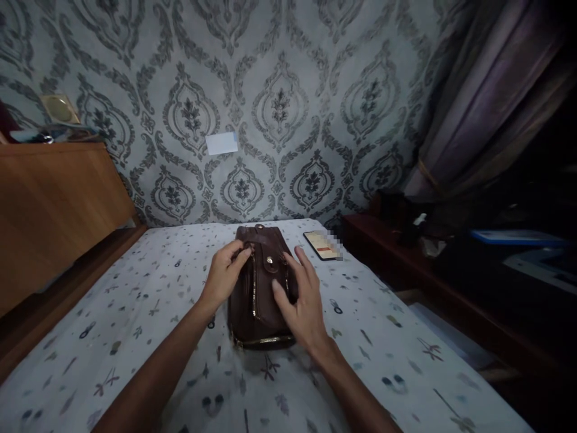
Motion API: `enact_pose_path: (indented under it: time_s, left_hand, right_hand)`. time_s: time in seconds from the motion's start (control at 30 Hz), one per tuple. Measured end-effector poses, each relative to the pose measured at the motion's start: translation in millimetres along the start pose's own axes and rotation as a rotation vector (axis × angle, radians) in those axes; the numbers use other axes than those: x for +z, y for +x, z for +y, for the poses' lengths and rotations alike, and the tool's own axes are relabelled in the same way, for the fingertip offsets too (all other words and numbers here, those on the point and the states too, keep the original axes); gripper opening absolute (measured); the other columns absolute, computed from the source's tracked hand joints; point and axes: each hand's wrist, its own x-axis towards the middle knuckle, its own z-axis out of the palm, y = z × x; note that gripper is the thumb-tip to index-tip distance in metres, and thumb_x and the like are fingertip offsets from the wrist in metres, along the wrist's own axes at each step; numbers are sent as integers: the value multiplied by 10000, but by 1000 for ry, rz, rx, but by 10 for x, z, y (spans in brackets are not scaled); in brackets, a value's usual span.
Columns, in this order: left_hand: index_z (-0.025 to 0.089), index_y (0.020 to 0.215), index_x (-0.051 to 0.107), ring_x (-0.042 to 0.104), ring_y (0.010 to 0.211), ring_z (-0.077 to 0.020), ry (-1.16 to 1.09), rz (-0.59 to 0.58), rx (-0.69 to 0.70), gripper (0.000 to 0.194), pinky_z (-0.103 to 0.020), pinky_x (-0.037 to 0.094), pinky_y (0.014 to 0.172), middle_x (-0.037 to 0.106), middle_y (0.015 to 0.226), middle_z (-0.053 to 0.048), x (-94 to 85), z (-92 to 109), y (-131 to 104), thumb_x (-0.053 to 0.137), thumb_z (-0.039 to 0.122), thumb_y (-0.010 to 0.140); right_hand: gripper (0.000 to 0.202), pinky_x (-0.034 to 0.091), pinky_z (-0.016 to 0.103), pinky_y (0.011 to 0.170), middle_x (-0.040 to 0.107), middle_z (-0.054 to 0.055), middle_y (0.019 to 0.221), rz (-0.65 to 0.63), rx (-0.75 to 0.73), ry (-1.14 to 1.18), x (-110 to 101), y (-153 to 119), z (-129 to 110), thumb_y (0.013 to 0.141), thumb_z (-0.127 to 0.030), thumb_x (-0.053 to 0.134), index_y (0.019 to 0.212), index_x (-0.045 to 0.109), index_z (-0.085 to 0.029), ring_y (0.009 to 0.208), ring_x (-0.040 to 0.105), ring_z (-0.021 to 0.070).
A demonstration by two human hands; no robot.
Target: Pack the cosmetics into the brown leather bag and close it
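A dark brown leather bag point(265, 307) with gold zippers and a round metal snap lies on a white patterned sheet point(180, 313). At its upper left, my left hand point(225, 267) pinches at the end of a zipper, where a small zipper pull seems to be between thumb and forefinger. My right hand point(303, 294) rests over the bag's right side with its fingers apart, the thumb on the leather and the fingertips near the right zipper.
A phone point(322, 245) with a lit screen lies right of the bag. Wooden furniture point(58, 210) stands at the left. Along the right runs a dark red ledge point(428, 270) with objects on it, below a curtain point(478, 108). Patterned wallpaper is behind.
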Motion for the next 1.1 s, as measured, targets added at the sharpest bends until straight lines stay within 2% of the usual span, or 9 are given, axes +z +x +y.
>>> enact_pose_path:
  time_s: [0.1, 0.23, 0.37, 0.53, 0.67, 0.73, 0.9, 1.0, 1.1]
  left_hand:
    - [186, 880, 651, 627, 931, -208, -24, -2, 23, 141, -300, 478, 864, 696, 932, -37, -6, 1, 4, 591, 305, 834]
    - [198, 870, 656, 641, 1053, -235, -40, 15, 61, 106, -349, 455, 970, 722, 1071, -64, -20, 11, 10, 588, 238, 800]
    - [201, 817, 652, 657, 1047, -242, -51, -42, 11, 87, -360, 461, 968, 744, 1051, -59, -70, 7, 79, 573, 222, 788]
    - [205, 856, 700, 665, 987, -242, -16, -91, -14, 148, -354, 481, 937, 756, 961, -39, -140, -29, 233, 584, 206, 764]
    - [198, 892, 691, 650, 1000, -235, 1, -136, 16, 175, -360, 478, 954, 732, 995, -46, -150, -20, 207, 579, 178, 760]
    - [199, 990, 673, 623, 1076, -242, -13, -120, 41, 227, -376, 462, 993, 696, 1090, -66, -123, -23, 108, 607, 207, 773]
    - [233, 1321, 510, 458, 1336, -261, -35, -97, 46, 585, -448, 310, 1165, 531, 1395, -97, -31, -85, -160, 594, 150, 748]
    - [242, 1355, 487, 424, 1372, -266, -37, -126, 40, 628, -461, 280, 1187, 507, 1430, -91, -33, -101, -196, 552, 120, 741]
    - [251, 1353, 503, 442, 1359, -267, -48, -163, 33, 626, -452, 311, 1175, 516, 1431, -80, -80, -84, -174, 538, 109, 744]
  right_hand:
    - [632, 260, 623, 1157, 345, 157, 1574, -23, -119, -171, 9, -44, -185, 898, -407, 582, 1470, 378, -233, 1483, 266, 352]
    - [682, 277, 637, 1140, 360, 157, 1565, -130, -85, -232, 32, -36, -264, 849, -320, 595, 1484, 355, -247, 1475, 282, 363]
    - [718, 323, 606, 1137, 381, 134, 1555, -189, -38, -179, -2, 8, -239, 803, -262, 589, 1484, 362, -270, 1456, 333, 343]
    - [742, 322, 588, 1149, 364, 133, 1564, -192, -15, -124, -45, 35, -252, 786, -232, 578, 1493, 354, -268, 1452, 341, 337]
    - [736, 319, 587, 1152, 367, 125, 1563, -179, -7, -105, -42, 36, -252, 785, -234, 576, 1487, 359, -275, 1449, 348, 336]
    - [726, 320, 589, 1150, 364, 132, 1564, -185, -11, -110, -39, 33, -243, 789, -242, 574, 1483, 363, -265, 1453, 340, 338]
    - [716, 328, 589, 1145, 358, 119, 1570, -185, -9, -118, -36, 25, -232, 793, -243, 567, 1480, 372, -281, 1457, 334, 340]
    - [725, 333, 572, 1150, 353, 106, 1576, -182, -7, -115, -45, 26, -239, 785, -240, 569, 1482, 374, -285, 1456, 336, 337]
    - [732, 333, 574, 1150, 359, 102, 1573, -182, -8, -106, -55, 30, -243, 777, -238, 568, 1481, 373, -288, 1454, 340, 335]
